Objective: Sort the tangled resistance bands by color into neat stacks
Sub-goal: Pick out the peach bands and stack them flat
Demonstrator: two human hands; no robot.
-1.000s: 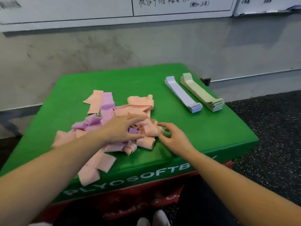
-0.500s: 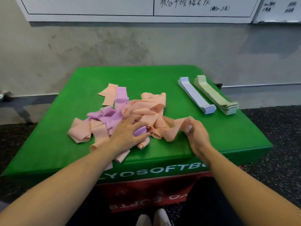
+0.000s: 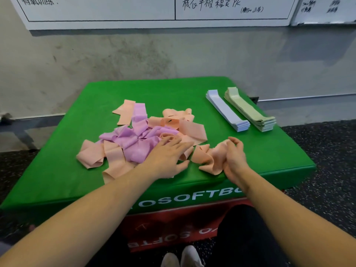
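A tangled pile of peach and purple resistance bands (image 3: 134, 137) lies in the middle of the green soft box (image 3: 250, 155). My left hand (image 3: 167, 157) presses flat on the pile's near right side, fingers straight. My right hand (image 3: 234, 157) grips a peach band (image 3: 208, 157) that it has drawn clear of the pile toward the box's front edge. At the back right lie two neat stacks side by side: a pale blue stack (image 3: 225, 110) and a pale green stack (image 3: 250, 109).
The green box sits on a red box (image 3: 173, 228) against a grey wall. A whiteboard (image 3: 154, 10) hangs above. Dark speckled floor (image 3: 327, 170) surrounds the boxes. My shoes (image 3: 181, 257) show at the bottom edge.
My right hand took hold of a peach band and pulled it right and toward me, out of the pile. My left hand flattened onto the pile. The camera tilted up slightly.
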